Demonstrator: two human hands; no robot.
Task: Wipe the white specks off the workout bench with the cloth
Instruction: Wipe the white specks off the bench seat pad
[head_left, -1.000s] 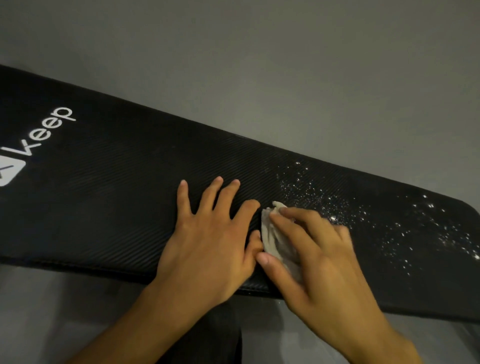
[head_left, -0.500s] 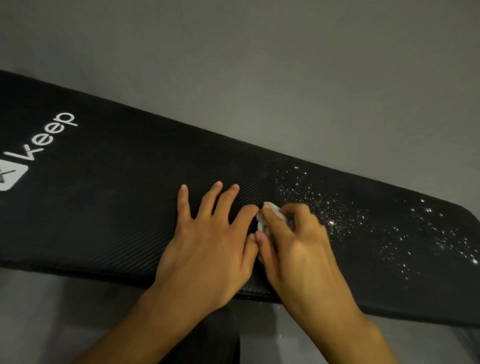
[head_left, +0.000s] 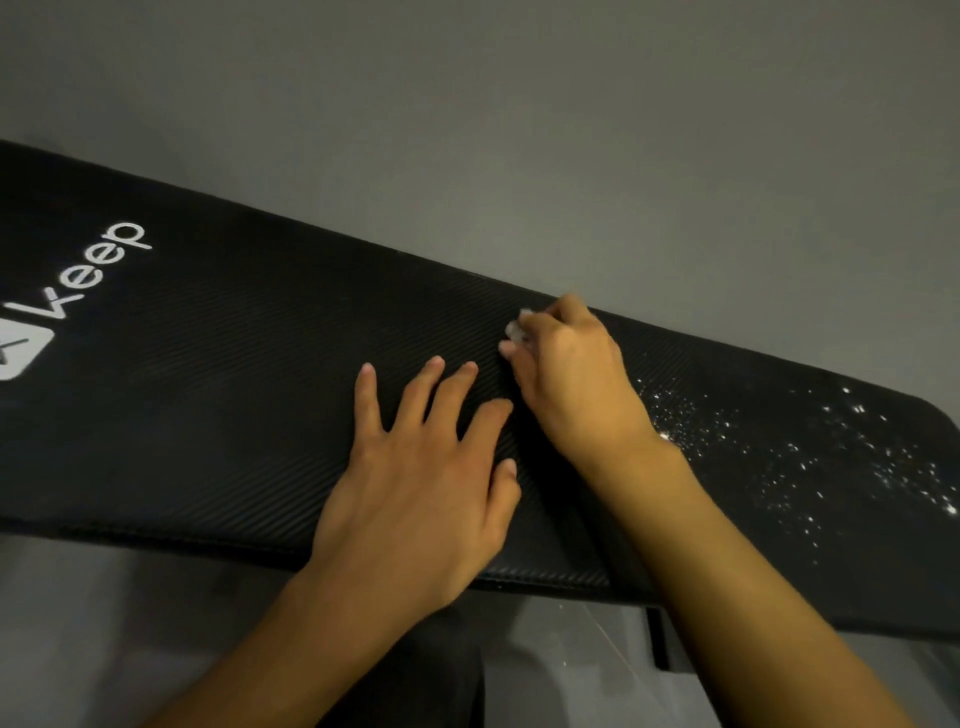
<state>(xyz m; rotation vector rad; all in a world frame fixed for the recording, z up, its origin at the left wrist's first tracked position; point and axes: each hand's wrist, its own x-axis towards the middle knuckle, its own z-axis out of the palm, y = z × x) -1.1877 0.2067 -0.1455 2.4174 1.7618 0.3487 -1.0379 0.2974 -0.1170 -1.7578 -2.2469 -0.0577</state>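
Long black padded workout bench (head_left: 208, 395) with a ribbed, carbon-weave cover and a white "Keep" logo (head_left: 98, 270) near its left end, lying across the view above a grey floor (head_left: 519, 130).

Left hand (head_left: 415, 488) is lying flat on the padding, fingers spread apart, gripping nothing — by the look of it, bracing the bench and carrying the person's weight while the other arm is reaching over.

Right hand (head_left: 566, 374) is sitting at the far edge of the bench, fingers curled together and clamped on a small crumpled pale cloth (head_left: 517, 328). Only a corner of it is showing past the knuckles; the rest is hidden under the palm. Bunching it tight is probably giving a firm pad to press with.

White specks (head_left: 810, 452) are lying scattered over the right end of the bench, thickest just right of the right wrist and thinning toward the rounded end. The cloth is sitting left of that patch, apart from it. The padding left of the hands is looking free of specks.

Judgement: wiping is under way, far from done. Starting from the far edge should let the hand drag debris toward the near side or off the right end. Risk — a wad this small may scatter specks rather than gather them, and the ribbed texture may be trapping fine bits.
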